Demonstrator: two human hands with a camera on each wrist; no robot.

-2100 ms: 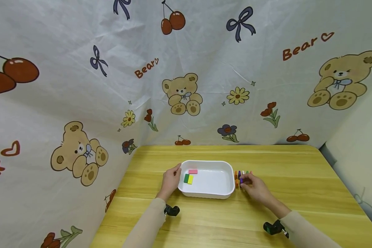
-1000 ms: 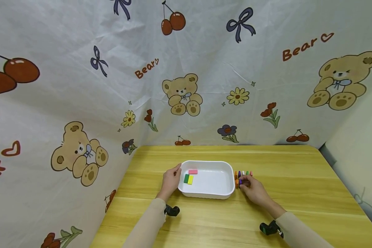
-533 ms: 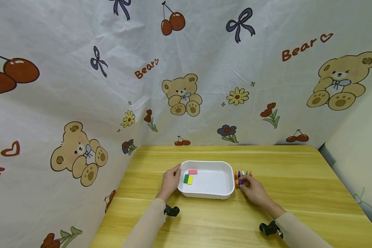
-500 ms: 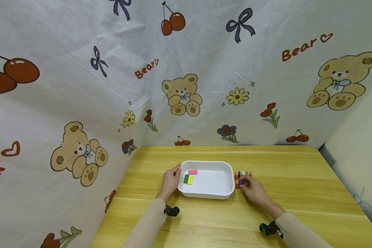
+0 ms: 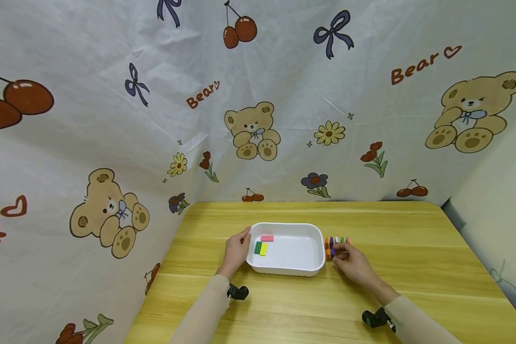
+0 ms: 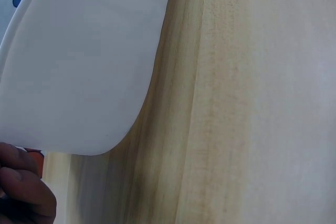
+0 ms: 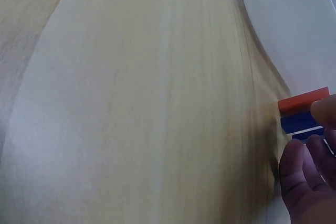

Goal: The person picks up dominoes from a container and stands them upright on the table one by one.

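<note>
At the left end of a white plastic tray (image 5: 294,252), my left hand (image 5: 235,253) holds the rim with curled fingers. Inside the tray lie a pink block (image 5: 267,238), a green block (image 5: 258,247) and a yellow block (image 5: 263,250). Just right of the tray, my right hand (image 5: 354,263) pinches a small purple block (image 5: 333,252) between thumb and fingers. It stands beside an orange block (image 5: 328,256). In the right wrist view the purple block looks dark blue (image 7: 297,123), and the fingers partly cover it.
Behind the right fingertips stands a row of several small blocks, among them a white block (image 5: 337,240) and a pink one (image 5: 348,240). The wooden table (image 5: 284,306) meets a bear-print cloth (image 5: 292,167) at the back and left.
Over the first second my right hand shifts slightly left and nearer, bringing the purple block down beside the orange one. Since then it has hardly moved. The left hand and tray stay put.
</note>
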